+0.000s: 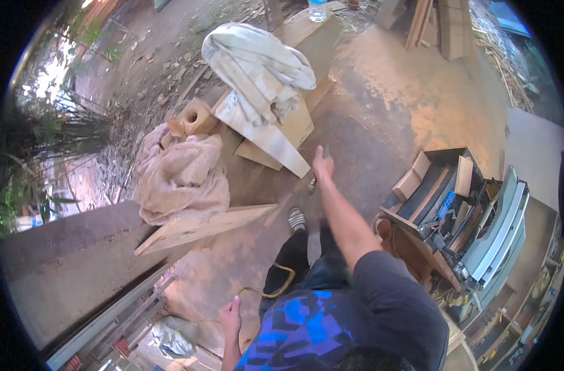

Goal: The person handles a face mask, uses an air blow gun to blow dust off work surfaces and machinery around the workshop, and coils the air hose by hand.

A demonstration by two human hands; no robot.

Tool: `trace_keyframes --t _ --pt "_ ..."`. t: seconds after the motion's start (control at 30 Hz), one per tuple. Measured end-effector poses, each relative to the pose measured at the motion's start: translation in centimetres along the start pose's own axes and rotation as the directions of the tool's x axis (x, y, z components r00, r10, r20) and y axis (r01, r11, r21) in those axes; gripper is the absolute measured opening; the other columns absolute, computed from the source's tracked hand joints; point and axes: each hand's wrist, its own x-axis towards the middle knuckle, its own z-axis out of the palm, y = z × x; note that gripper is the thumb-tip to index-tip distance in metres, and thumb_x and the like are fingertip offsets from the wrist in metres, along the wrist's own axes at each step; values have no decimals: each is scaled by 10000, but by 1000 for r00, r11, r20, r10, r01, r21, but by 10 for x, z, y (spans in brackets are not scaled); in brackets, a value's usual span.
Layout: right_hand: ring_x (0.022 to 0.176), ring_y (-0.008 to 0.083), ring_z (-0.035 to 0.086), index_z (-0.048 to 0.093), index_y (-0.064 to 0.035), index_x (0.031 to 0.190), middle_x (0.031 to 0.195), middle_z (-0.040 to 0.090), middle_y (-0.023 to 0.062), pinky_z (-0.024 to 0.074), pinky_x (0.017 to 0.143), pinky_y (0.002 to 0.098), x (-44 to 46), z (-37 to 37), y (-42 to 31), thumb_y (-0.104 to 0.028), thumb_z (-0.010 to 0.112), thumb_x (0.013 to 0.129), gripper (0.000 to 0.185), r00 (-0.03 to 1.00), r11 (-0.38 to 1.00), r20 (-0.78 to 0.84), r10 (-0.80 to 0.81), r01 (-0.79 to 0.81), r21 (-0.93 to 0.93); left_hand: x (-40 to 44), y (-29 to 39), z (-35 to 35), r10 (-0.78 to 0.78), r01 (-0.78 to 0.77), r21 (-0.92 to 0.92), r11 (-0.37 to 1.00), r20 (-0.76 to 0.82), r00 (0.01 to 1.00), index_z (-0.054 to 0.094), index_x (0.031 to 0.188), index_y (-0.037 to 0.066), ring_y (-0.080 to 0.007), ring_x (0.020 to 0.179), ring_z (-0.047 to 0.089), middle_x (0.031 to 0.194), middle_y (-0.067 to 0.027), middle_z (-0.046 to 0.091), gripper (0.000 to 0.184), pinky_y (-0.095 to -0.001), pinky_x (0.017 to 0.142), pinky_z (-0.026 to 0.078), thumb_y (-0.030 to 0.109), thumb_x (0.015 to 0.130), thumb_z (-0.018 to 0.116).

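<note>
My right hand [323, 166] is stretched forward over the ground, fingers closed. A small dark end shows at its top and a bit of metal just below, but I cannot make out what it holds. Close by on the left, a pale board [269, 142] lies over another board under a crumpled white cloth [254, 68]. At my left side, my left hand [230, 315] pinches a thin yellow cord [285, 285], which curves in a loop in front of my legs.
A pinkish towel [183, 176] and a wooden block with a hole [196, 116] sit to the left, above a leaning board [201, 227]. On the right stands a wooden toolbox [474, 162] full of tools. A water bottle [317, 11] is at the top.
</note>
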Motion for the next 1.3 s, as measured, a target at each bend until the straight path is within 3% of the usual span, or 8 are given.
trace_keyframes --t 0.07,0.13,0.4,0.67,0.77,0.97,1.17,1.3 --pt "592 277 583 596 -52 873 746 619 149 475 579 436 0 -3 19 -586 421 942 566 728 499 391 563 -677 541 33 -50 11 84 -78 104 992 -58 995 461 581 -31 -141 537 340 508 -59 360 547 -369 506 317 369 928 600" --pt "478 217 453 568 -81 846 678 555 85 427 497 394 -5 -39 20 -606 334 964 587 608 3 524 596 -654 756 40 -27 6 16 -13 108 994 -23 1000 488 604 -50 -186 526 375 515 -118 403 549 -403 524 339 386 921 591" --pt "456 145 412 502 -130 839 721 584 83 327 358 260 154 -244 102 -531 324 962 456 739 371 -173 651 -110 922 73 33 12 180 -202 306 930 97 979 599 696 -59 -243 524 500 547 -206 506 547 -437 558 402 450 893 593" --pt "998 300 485 510 -54 977 1019 522 126 425 822 564 247 -329 91 -479 432 865 446 850 529 78 521 -393 752 23 134 54 -184 194 319 928 -63 981 730 740 87 -356 700 665 693 -171 670 644 -464 651 513 700 800 543" --pt "509 149 421 485 -117 769 552 429 19 420 554 421 303 -285 134 -600 360 903 516 799 529 366 477 -593 607 -11 131 41 -246 291 222 931 -208 947 710 698 82 -349 702 665 700 -166 672 645 -452 650 521 701 789 552" --pt "475 140 382 557 -95 937 733 557 23 309 414 259 237 -187 -4 -527 387 982 466 754 759 586 296 -558 335 -87 102 60 -326 369 7 929 -452 830 719 699 94 -342 686 664 651 -142 659 604 -442 650 526 677 780 581" --pt "532 119 393 592 -141 1057 847 597 39 320 470 272 -2 -162 -172 -398 491 984 286 31 968 969 -243 -64 245 -183 35 83 -441 332 -292 897 -539 718 747 743 125 -341 660 658 635 -137 652 527 -431 633 525 626 799 595" --pt "645 183 487 603 -136 1066 1211 597 133 407 565 316 -266 -153 -185 -323 503 973 232 -554 955 825 -115 -289 -61 -229 -28 75 -387 193 -337 921 -746 542 724 663 109 -343 601 642 582 -135 627 504 -442 592 515 572 821 602"
